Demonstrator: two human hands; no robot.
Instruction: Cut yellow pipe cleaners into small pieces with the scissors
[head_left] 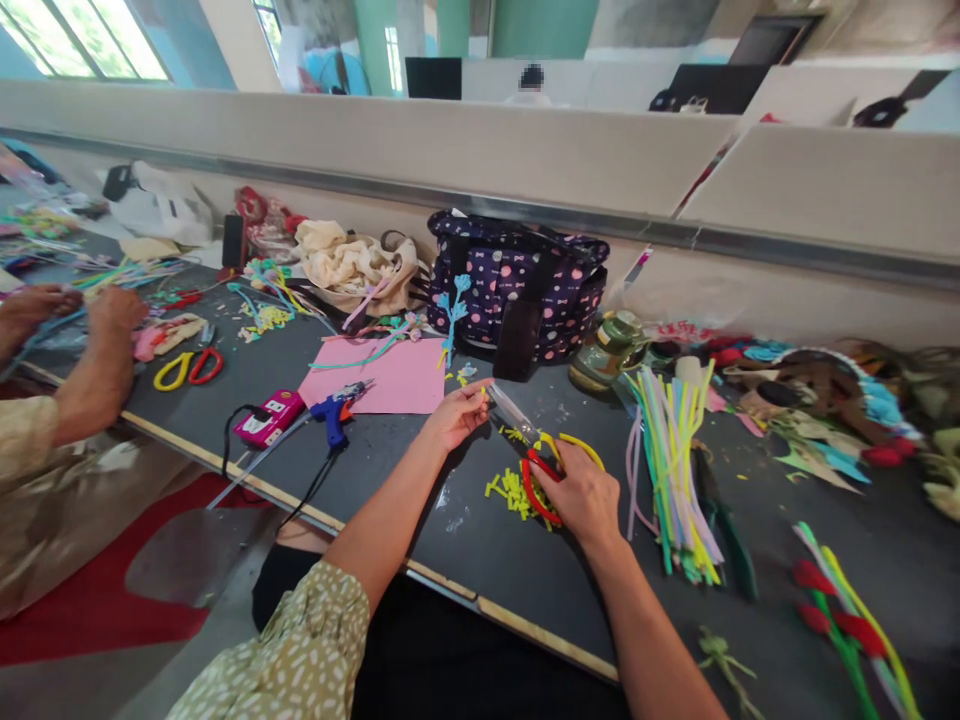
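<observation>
My left hand (459,415) is closed in a pinch on a small yellow piece (484,394), probably cut pipe cleaner; most of it is hidden by my fingers. In my right hand (589,492) are scissors (516,412) with one red and one yellow handle. Their blades stand apart, and the upper tip reaches close to my left fingertips. Below the blades lies a pile of short yellow pieces (514,495) on the dark table (465,540). A pink sheet (409,375) lies to the left of my left hand.
A blue glue gun (330,415) and a pink device (270,418) with cords sit left. Behind are a patterned bag (487,270) and a glass jar (609,352). Pipe cleaners (675,460) are bundled at right. A co-worker's hands (112,310) work at far left, near other scissors (191,368).
</observation>
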